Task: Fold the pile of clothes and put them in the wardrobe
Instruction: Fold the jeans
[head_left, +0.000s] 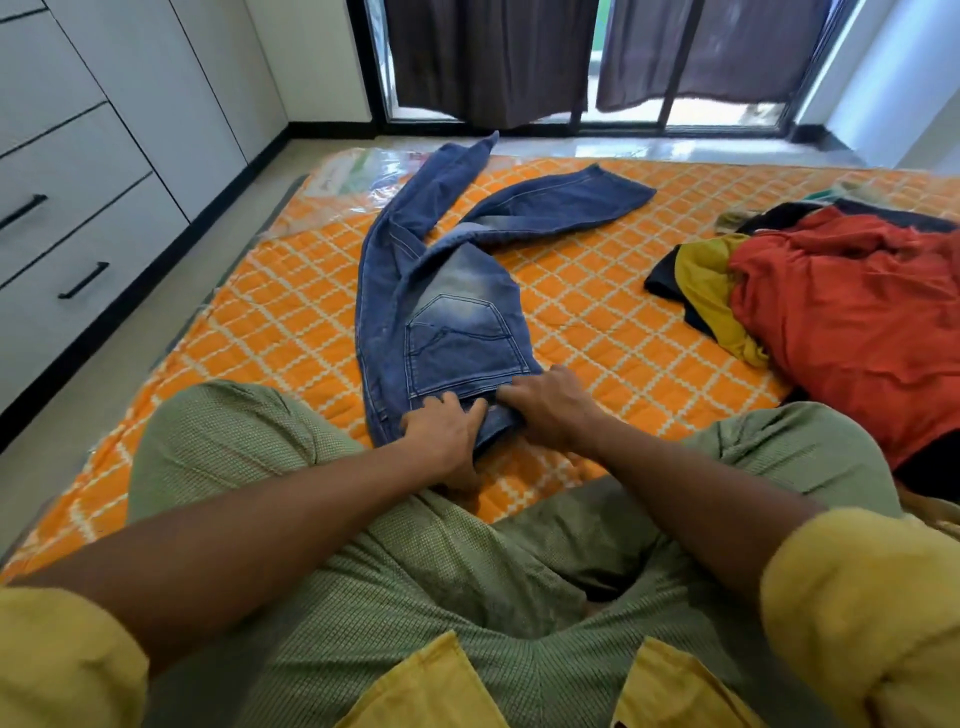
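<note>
Jeans (457, 312) are lying mid-bed on the orange cover (623, 332), legs splayed toward 12 o'clock. Left hand (447, 434) grips the waistband, fingers on top and thumb under. Right hand (550, 405) pinches it with curled fingers. Clothes pile (841, 322) at 3 o'clock, wardrobe (78, 156) at 9.

Orange checked mattress (623, 332) lying on pale floor (72, 467). Behind mattress far edge: dark-framed glass door (675, 67), brown curtains (493, 52). On mattress far-left corner: clear plastic bag (353, 176).
</note>
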